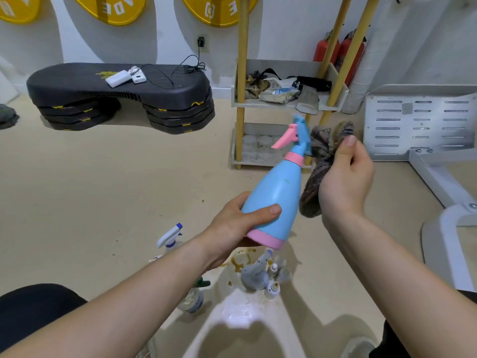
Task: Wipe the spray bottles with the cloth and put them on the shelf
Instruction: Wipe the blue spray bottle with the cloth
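My left hand [238, 223] grips the lower body of a blue spray bottle [277, 192] with pink trigger, collar and base, tilted with its nozzle pointing up and away. My right hand [346, 177] holds a brown-grey cloth [318, 161] bunched against the bottle's neck and right side. On the floor below stand other bottles: a white-and-blue sprayer [171, 235], a clear bottle with a green top [193, 295], a grey speckled sprayer [255, 275] and small white bottles [272, 288]. The white shelf [258, 105] with yellow poles stands straight ahead.
The shelf's upper tier holds rags and packets; its lower tier [255, 151] looks dusty. A stack of black step platforms [121, 96] lies at the left. A white metal frame [418, 122] stands at the right, red fire extinguishers [326, 49] behind the shelf. Brown stains mark the floor.
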The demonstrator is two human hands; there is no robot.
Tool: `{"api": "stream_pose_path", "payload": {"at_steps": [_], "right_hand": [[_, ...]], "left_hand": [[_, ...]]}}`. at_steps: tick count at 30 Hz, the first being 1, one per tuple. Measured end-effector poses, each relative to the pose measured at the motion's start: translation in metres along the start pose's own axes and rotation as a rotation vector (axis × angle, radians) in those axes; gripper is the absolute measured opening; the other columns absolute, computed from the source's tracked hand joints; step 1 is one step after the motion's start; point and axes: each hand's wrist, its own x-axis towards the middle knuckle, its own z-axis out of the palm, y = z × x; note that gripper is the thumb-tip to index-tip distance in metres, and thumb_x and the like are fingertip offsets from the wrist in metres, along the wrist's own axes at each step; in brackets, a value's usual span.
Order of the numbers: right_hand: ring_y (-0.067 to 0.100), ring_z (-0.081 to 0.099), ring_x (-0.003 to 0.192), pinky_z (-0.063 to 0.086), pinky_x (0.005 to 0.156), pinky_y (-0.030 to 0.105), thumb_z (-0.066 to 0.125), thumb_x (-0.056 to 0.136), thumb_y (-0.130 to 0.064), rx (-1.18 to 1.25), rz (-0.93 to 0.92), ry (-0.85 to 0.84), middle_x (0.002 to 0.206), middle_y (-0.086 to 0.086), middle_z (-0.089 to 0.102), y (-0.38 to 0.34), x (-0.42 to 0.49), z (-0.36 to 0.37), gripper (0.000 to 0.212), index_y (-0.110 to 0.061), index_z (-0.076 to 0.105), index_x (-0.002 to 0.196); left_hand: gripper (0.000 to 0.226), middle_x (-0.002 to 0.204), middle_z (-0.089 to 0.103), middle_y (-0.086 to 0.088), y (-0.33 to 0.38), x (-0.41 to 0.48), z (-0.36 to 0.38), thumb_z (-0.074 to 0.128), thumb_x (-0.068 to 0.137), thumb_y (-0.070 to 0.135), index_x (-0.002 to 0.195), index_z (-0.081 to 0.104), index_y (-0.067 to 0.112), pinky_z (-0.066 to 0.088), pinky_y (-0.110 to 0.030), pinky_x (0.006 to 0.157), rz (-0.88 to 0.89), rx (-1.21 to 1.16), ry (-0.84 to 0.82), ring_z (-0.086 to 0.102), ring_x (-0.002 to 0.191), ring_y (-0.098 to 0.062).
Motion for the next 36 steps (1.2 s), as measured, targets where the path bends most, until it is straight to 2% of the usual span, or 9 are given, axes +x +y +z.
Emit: {"api": "stream_pose_path", "payload": {"at_steps": [2, 5, 9, 12, 15, 20, 25, 32, 36], "right_hand": [[0.005, 0.03, 0.06, 0.029, 0.06, 0.029, 0.036, 0.107, -0.034, -0.02, -0.115, -0.014, 0.055, -0.019, 0.04, -0.005, -0.007, -0.004, 0.041, -0.027, 0.035, 0.067], [-0.001, 0.041, 0.067, 0.038, 0.062, 0.03, 0.039, 0.105, -0.037, -0.067, -0.195, -0.29, 0.067, -0.022, 0.05, -0.005, -0.027, -0.003, 0.034, -0.024, 0.054, 0.077], [0.015, 0.05, 0.134, 0.041, 0.111, 0.032, 0.037, 0.103, -0.035, -0.158, -0.388, -0.556, 0.128, -0.008, 0.061, 0.006, -0.056, 0.0, 0.046, -0.01, 0.068, 0.124], [0.029, 0.051, 0.135, 0.043, 0.108, 0.049, 0.042, 0.103, -0.021, -0.088, -0.473, -0.681, 0.129, -0.002, 0.063, 0.005, -0.068, -0.004, 0.035, -0.009, 0.068, 0.123], [0.021, 0.038, 0.147, 0.032, 0.119, 0.046, 0.046, 0.096, -0.007, -0.129, -0.613, -0.788, 0.147, 0.003, 0.054, 0.01, -0.065, -0.009, 0.042, -0.005, 0.06, 0.135], [0.027, 0.035, 0.147, 0.027, 0.12, 0.053, 0.038, 0.098, -0.022, -0.533, -0.863, -0.746, 0.149, 0.01, 0.052, 0.024, -0.024, -0.013, 0.045, -0.006, 0.059, 0.135], [0.03, 0.036, 0.147, 0.035, 0.116, 0.049, 0.035, 0.098, -0.024, -0.554, -0.726, -0.698, 0.142, 0.007, 0.059, 0.023, -0.02, -0.014, 0.046, -0.007, 0.062, 0.131], [0.011, 0.037, 0.146, 0.02, 0.123, 0.045, 0.04, 0.096, -0.027, -0.282, -0.618, -0.946, 0.138, -0.007, 0.062, 0.021, -0.053, -0.013, 0.043, -0.015, 0.068, 0.127], [0.017, 0.034, 0.149, 0.027, 0.121, 0.045, 0.039, 0.102, -0.03, -0.333, -0.782, -0.854, 0.145, -0.001, 0.057, 0.02, -0.051, -0.017, 0.045, -0.011, 0.063, 0.135]], "left_hand": [[0.074, 0.11, 0.073, -0.002, 0.0, 0.0, 0.004, 0.086, 0.057, 0.051, 0.121, 0.06, 0.025, 0.061, -0.034, 0.075, 0.026, 0.01, 0.092, 0.074, 0.089, -0.016], [0.069, 0.106, 0.072, 0.0, -0.001, 0.003, 0.01, 0.084, 0.058, 0.053, 0.116, 0.059, 0.025, 0.061, -0.031, 0.071, 0.096, 0.039, 0.161, 0.074, 0.085, -0.013], [0.076, 0.105, 0.074, 0.003, 0.002, 0.005, 0.009, 0.077, 0.054, 0.07, 0.116, 0.061, 0.027, 0.059, -0.045, 0.089, 0.214, 0.123, 0.235, 0.073, 0.097, -0.017], [0.09, 0.11, 0.073, 0.003, 0.007, 0.005, -0.001, 0.075, 0.051, 0.083, 0.119, 0.06, 0.026, 0.058, -0.05, 0.092, 0.24, 0.106, 0.273, 0.072, 0.103, -0.017], [0.097, 0.112, 0.073, 0.008, 0.011, 0.004, -0.005, 0.071, 0.045, 0.09, 0.12, 0.06, 0.03, 0.055, -0.045, 0.097, 0.29, 0.204, 0.317, 0.069, 0.107, -0.012], [0.07, 0.099, 0.065, 0.018, 0.011, -0.004, 0.005, 0.085, 0.052, 0.069, 0.107, 0.051, 0.042, 0.053, -0.026, 0.075, 0.216, 0.482, 0.355, 0.066, 0.079, 0.009], [0.102, 0.114, 0.054, 0.013, 0.007, -0.005, 0.013, 0.076, 0.041, 0.081, 0.127, 0.044, 0.036, 0.054, -0.039, 0.084, 0.203, 0.831, 0.381, 0.059, 0.1, -0.014], [0.053, 0.088, 0.068, 0.022, 0.002, -0.004, -0.003, 0.075, 0.056, 0.053, 0.105, 0.057, 0.042, 0.047, -0.014, 0.07, 0.209, 0.575, 0.369, 0.065, 0.088, -0.001], [0.048, 0.095, 0.078, 0.009, 0.003, -0.003, -0.002, 0.081, 0.06, 0.05, 0.103, 0.073, 0.03, 0.057, -0.035, 0.087, 0.222, 0.296, 0.265, 0.072, 0.097, -0.01]]}}
